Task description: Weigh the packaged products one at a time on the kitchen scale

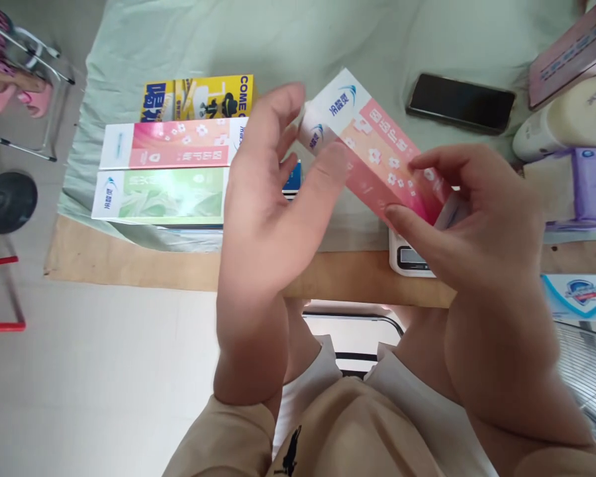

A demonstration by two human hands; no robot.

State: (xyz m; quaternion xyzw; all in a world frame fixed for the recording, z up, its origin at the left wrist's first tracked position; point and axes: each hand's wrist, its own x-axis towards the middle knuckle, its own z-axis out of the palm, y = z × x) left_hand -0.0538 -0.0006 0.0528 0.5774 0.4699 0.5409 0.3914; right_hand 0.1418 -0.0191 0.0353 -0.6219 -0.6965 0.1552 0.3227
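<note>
A pink toothpaste box [385,149] with white flowers and a white end is tilted above the table edge. My right hand [481,218] grips its lower right end between thumb and fingers. Beside the box's white end, my left hand [273,192] has its fingers apart; its thumb overlaps the box, and whether it touches is unclear. Left of that hand lie a second pink toothpaste box [179,144] and a green toothpaste box [166,193], side by side. Partly under my right hand and the held box sits a small white device with a display [411,260].
A yellow printed box [198,98] lies behind the boxes on the green cloth [328,33]. To the right are a black phone [461,103], a cream bottle [566,119], a purple pack [595,185] and a white-and-blue box [579,296]. Another person's feet in pink shoes [34,99] show upper left.
</note>
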